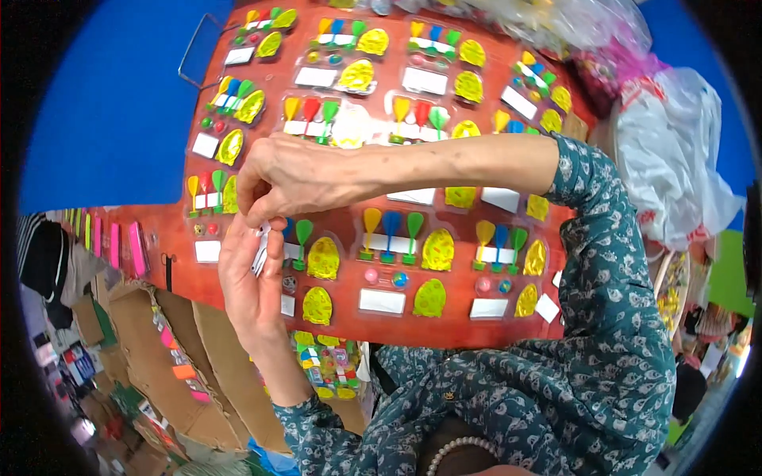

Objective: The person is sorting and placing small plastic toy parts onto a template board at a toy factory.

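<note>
My left hand [248, 295], palm up above the table's left front part, holds a few small folded white paper slips [259, 252] against its fingers. My right hand [295, 170] reaches across from the right, its fingers pinched at the upper end of the slips, touching the left fingertips. Beneath and around both hands lie rows of clear plastic blister trays [390, 274]. Most trays hold small coloured plastic darts [391, 230], yellow egg-shaped pieces [437, 250], little balls [400, 279] and a white card [382, 301]. My forearms hide parts of several trays.
The trays cover a red table [381, 333]. White plastic bags [667, 159] hang at the right, with clear bags [548, 24] at the far edge. Pink strips [137, 247] and scissors [168, 271] lie at the left end. An open cardboard box [171, 349] stands below the table's left front edge.
</note>
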{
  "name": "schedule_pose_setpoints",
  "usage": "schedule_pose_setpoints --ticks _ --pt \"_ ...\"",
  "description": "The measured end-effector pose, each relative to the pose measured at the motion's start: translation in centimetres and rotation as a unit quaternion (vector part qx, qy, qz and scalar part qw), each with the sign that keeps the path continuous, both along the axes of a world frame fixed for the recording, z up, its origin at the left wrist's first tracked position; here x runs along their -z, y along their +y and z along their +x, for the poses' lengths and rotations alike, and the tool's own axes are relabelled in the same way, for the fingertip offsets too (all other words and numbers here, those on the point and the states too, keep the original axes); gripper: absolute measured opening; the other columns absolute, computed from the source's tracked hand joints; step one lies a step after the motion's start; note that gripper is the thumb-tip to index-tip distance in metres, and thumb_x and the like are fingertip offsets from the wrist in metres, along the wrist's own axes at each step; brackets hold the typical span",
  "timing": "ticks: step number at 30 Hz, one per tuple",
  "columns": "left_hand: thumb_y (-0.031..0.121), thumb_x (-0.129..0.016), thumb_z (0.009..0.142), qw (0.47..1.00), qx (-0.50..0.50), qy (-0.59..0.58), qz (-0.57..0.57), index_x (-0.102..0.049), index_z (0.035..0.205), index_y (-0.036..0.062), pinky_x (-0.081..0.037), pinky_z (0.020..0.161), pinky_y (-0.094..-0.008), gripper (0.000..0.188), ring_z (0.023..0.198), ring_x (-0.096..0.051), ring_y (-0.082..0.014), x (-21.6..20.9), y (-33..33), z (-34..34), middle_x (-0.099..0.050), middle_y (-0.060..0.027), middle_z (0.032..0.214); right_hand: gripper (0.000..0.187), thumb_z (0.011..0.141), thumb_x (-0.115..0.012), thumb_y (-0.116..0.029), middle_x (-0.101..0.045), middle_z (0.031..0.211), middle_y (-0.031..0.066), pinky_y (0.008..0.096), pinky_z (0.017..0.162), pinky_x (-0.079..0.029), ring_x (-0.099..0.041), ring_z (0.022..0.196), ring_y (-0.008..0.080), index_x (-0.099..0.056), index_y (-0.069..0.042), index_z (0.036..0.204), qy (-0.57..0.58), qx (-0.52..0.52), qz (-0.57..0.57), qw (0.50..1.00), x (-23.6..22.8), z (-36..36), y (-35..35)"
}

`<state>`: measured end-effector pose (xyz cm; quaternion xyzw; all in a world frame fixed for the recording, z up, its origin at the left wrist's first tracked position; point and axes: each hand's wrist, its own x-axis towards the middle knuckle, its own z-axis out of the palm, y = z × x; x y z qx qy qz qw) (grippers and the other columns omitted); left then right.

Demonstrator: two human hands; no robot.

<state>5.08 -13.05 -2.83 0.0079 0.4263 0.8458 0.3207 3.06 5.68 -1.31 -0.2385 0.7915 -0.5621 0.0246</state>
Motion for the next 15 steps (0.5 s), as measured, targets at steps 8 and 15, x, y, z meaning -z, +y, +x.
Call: schedule_pose_setpoints --ticks 8,15 --pt "0.004 -0.052 0.087 0.998 -0.004 0.019 -0.061 -0.042 0.126 -0.0029 -0.046 0.057 -0.0164 0.041 0.082 -0.059 -0.0123 -0.5 1.6 3.3 -0.059 -0.0132 0.103 0.02 0.073 -0.065 -0.017 -0.067 0.071 0.0103 0.0336 0.058 -0.048 -0.065 0.068 0.0185 -0.069 -0.001 0.084 -0.054 -0.02 0.036 0.998 0.0 4.3 1.3" --pt "0.0 -0.053 0.086 0.996 -0.026 0.069 -0.044 -0.037 0.13 -0.001 -0.037 0.045 -0.0129 0.047 0.069 -0.047 -0.0055 6.7 3.9 4.5 -0.055 -0.0121 0.104 0.023 0.073 -0.063 -0.016 -0.067 0.07 0.0132 0.0344 0.055 -0.049 -0.064 0.063 0.0195 -0.068 0.001 0.088 -0.021 0.021 0.117 0.993 2.9 7.6 4.7"
